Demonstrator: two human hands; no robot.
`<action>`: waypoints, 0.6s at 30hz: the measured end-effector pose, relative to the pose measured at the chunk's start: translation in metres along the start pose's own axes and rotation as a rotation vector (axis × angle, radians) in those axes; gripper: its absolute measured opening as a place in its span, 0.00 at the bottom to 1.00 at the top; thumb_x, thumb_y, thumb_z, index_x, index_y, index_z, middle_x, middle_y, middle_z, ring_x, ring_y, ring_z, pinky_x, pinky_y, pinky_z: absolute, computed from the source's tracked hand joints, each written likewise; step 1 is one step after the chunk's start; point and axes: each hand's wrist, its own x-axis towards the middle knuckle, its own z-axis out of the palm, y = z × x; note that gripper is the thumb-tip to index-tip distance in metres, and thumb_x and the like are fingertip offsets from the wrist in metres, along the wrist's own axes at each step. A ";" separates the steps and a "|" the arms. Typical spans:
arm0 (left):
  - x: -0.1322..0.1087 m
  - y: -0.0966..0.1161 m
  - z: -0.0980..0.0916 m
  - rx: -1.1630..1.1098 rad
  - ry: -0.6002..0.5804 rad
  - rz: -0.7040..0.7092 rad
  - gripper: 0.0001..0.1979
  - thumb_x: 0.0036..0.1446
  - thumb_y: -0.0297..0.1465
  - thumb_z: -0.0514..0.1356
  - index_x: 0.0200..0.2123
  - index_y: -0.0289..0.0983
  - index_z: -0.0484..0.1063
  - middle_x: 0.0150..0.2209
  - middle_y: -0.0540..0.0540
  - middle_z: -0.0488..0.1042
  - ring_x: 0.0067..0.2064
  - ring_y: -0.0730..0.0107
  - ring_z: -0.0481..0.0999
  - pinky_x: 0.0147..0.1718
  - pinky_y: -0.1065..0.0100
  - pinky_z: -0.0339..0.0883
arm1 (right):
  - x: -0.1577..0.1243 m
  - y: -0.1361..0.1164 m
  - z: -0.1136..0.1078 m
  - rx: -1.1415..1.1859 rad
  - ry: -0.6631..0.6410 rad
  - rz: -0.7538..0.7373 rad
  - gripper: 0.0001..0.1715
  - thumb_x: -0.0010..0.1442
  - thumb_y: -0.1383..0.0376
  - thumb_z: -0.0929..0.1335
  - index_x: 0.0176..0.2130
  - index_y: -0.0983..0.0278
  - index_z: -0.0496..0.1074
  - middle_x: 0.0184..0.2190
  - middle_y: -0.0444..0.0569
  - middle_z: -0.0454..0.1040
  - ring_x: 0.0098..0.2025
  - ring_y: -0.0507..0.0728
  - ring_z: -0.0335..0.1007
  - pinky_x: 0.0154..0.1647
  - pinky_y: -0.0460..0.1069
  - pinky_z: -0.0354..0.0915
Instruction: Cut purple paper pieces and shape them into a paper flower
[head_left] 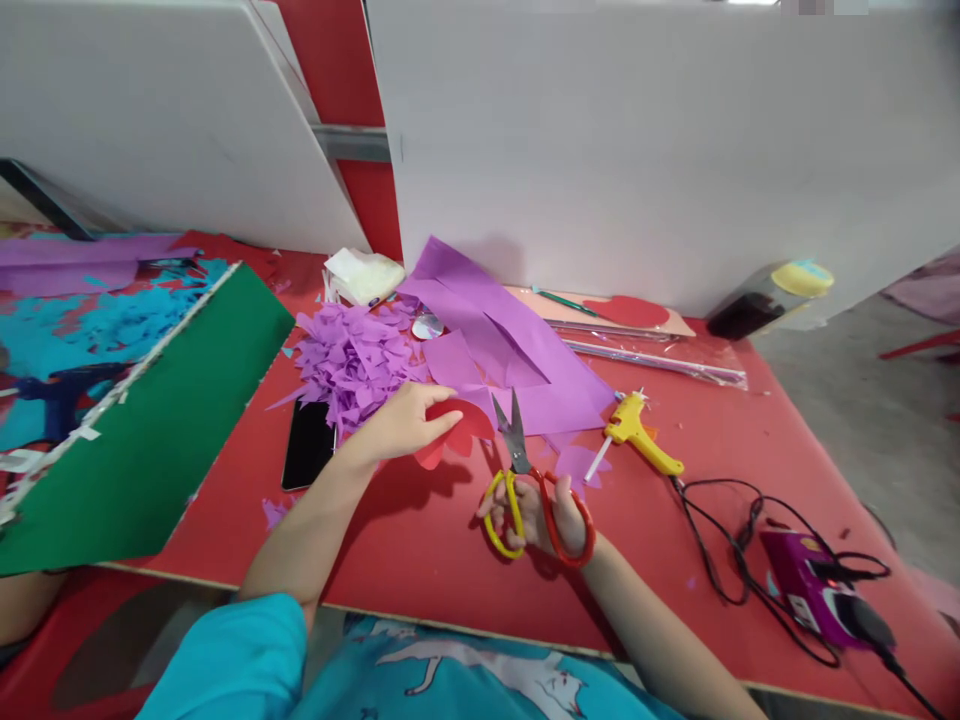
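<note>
My left hand (409, 425) pinches a red paper cutout (471, 424) with a scalloped, petal-like edge, above the red table. To its right, my right hand (540, 515) has its fingers through the handles of the scissors (517, 455), one handle yellow and one red. The blades point away from me and stand apart, close to the cutout's right side, with no paper seen between them. Behind my left hand lies a heap of small purple paper pieces (356, 360). Large purple paper sheets (517, 340) spread out beyond the cutout.
A yellow glue gun (637, 430) lies at right, its cable running to a purple power strip (817, 585). A phone (307, 445) rests partly under the heap. A green board (165, 440) divides off blue scraps at left. A dark-filled bottle (765, 300) leans at back right.
</note>
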 end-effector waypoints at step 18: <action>0.011 0.026 -0.004 0.029 0.022 0.055 0.08 0.49 0.31 0.53 0.22 0.35 0.65 0.22 0.53 0.66 0.26 0.74 0.64 0.27 0.71 0.59 | -0.010 0.005 0.004 -0.840 0.169 -0.223 0.40 0.56 0.38 0.46 0.58 0.55 0.53 0.42 0.53 0.65 0.33 0.56 0.64 0.34 0.53 0.65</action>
